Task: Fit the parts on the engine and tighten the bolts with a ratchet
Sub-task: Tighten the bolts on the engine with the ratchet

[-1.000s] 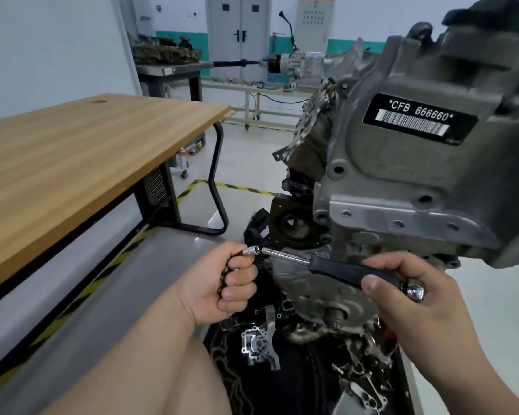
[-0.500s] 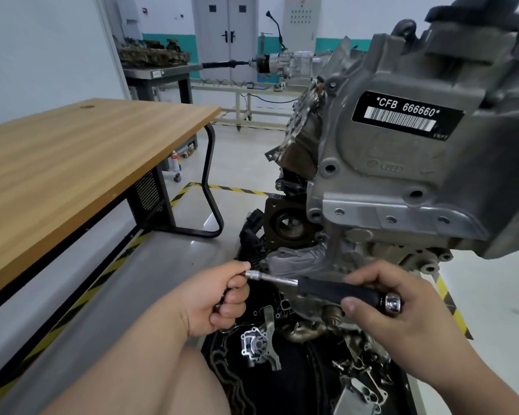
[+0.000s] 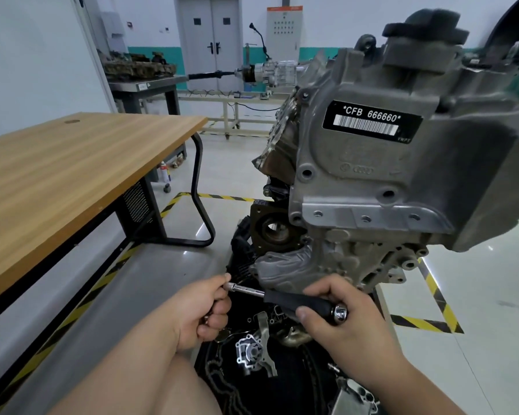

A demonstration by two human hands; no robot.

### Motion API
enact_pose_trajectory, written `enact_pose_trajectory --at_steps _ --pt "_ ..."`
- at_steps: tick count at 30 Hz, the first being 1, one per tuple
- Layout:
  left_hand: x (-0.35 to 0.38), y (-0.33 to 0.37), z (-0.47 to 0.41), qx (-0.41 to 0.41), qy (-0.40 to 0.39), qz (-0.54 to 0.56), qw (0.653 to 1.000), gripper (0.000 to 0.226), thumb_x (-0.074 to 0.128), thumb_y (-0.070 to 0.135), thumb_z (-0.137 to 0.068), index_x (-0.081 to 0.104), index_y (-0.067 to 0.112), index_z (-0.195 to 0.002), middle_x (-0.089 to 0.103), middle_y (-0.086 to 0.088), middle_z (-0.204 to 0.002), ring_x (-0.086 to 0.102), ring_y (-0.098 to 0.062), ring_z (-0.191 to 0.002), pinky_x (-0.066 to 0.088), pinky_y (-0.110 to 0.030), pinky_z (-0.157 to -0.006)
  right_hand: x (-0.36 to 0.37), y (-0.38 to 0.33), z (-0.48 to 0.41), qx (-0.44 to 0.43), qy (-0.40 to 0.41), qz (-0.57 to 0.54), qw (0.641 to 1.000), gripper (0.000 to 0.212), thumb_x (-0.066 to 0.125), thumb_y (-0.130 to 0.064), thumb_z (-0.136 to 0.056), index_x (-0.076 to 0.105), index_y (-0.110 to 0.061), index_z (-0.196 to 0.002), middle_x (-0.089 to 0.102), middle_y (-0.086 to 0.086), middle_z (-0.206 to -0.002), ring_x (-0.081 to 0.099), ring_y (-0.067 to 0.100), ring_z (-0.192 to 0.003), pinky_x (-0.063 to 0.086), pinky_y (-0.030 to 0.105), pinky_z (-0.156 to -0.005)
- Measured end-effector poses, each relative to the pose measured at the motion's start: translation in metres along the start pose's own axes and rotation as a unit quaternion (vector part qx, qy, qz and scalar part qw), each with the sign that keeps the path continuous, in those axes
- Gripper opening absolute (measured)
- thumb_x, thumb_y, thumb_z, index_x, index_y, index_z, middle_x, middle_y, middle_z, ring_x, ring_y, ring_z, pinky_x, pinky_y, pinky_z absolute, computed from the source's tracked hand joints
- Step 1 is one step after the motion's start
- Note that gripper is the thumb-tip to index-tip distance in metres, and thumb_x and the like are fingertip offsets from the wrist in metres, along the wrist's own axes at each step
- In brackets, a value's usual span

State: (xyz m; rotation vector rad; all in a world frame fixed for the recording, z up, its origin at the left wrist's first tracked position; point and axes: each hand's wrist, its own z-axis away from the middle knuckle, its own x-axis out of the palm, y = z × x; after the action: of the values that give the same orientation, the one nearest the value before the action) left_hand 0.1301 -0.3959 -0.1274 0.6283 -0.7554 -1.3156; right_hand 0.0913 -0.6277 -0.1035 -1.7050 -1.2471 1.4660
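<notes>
The right hand (image 3: 351, 322) grips the ratchet (image 3: 294, 301) by its handle and the left hand (image 3: 201, 310) pinches its tip, shaft crosswise just under the engine (image 3: 357, 181).

Wooden desk (image 3: 72, 163) taking up 9 o'clock, its black tube leg (image 3: 197, 175) curving down to the floor; glossy grey floor (image 3: 477, 295) showing glare spots at 3 o'clock; yellow-black hazard tape (image 3: 426, 323) running across it at 4 o'clock; grey double door (image 3: 212, 40) standing shut at 12; white wall with teal band (image 3: 309, 53) running behind; control cabinet (image 3: 284, 31) standing at 1 o'clock; steel workbench (image 3: 144, 85) carrying dark parts at 11; white partition (image 3: 27, 55) closing off 10 o'clock.
</notes>
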Motion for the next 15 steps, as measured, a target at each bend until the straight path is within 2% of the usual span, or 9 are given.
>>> enact_pose_trajectory --at_steps 3,5,8,11,13,15 --pt "0.005 -0.002 -0.001 0.049 0.037 0.005 0.998 0.044 0.049 0.041 -0.098 0.035 0.022 -0.061 0.033 0.003 -0.048 0.024 -0.010 -0.036 0.013 -0.013 -0.034 -0.002 0.003 -0.004 0.071 -0.021 -0.081 0.994 0.016 0.076 -0.020 -0.081 0.066 -0.033 -0.078 0.068 -0.013 -0.072 0.057 -0.001 -0.056 0.042 0.008 -0.053" --pt "0.012 0.000 -0.003 0.111 0.095 0.027 0.989 0.044 0.051 0.037 -0.097 0.036 0.021 -0.059 0.031 0.004 -0.045 0.025 -0.009 -0.034 0.013 -0.013 -0.034 0.001 0.004 -0.005 0.102 -0.036 -0.110 0.988 0.020 0.076 -0.019 -0.081 0.067 -0.036 -0.086 0.071 -0.016 -0.080 0.060 -0.001 -0.058 0.044 0.009 -0.055" --pt "0.021 0.004 -0.006 0.170 0.177 0.046 0.968 0.039 0.050 0.032 -0.097 0.039 0.019 -0.062 0.034 0.006 -0.039 0.026 -0.010 -0.033 0.014 -0.014 -0.034 0.015 0.006 0.001 0.063 -0.047 -0.088 0.993 0.034 0.080 -0.015 -0.078 0.063 -0.037 -0.096 0.069 -0.024 -0.092 0.064 -0.007 -0.081 0.044 0.005 -0.070" --pt "0.021 0.008 -0.009 0.172 0.219 0.031 0.960 0.040 0.051 0.037 -0.097 0.042 0.017 -0.063 0.038 0.007 -0.038 0.032 -0.014 -0.039 0.021 -0.019 -0.039 0.029 0.008 0.005 -0.026 -0.056 -0.009 0.998 0.037 0.075 -0.018 -0.077 0.058 -0.043 -0.099 0.062 -0.020 -0.097 0.058 -0.007 -0.096 0.040 0.005 -0.082" --pt "0.021 0.009 -0.007 0.162 0.204 0.052 0.964 0.043 0.049 0.043 -0.098 0.040 0.019 -0.064 0.037 0.006 -0.040 0.032 -0.013 -0.038 0.022 -0.019 -0.038 0.032 0.008 0.005 -0.081 -0.027 0.005 0.996 0.032 0.073 -0.015 -0.077 0.064 -0.032 -0.103 0.058 -0.018 -0.105 0.056 -0.006 -0.102 0.039 0.006 -0.087" --pt "0.024 0.009 -0.003 0.142 0.118 0.157 0.970 0.043 0.045 0.046 -0.099 0.037 0.021 -0.064 0.032 0.007 -0.040 0.026 -0.009 -0.031 0.017 -0.013 -0.032 0.030 0.002 0.005 -0.101 0.012 -0.011 0.995 0.030 0.073 -0.012 -0.076 0.068 -0.024 -0.103 0.061 -0.018 -0.108 0.058 -0.004 -0.106 0.039 0.007 -0.091"
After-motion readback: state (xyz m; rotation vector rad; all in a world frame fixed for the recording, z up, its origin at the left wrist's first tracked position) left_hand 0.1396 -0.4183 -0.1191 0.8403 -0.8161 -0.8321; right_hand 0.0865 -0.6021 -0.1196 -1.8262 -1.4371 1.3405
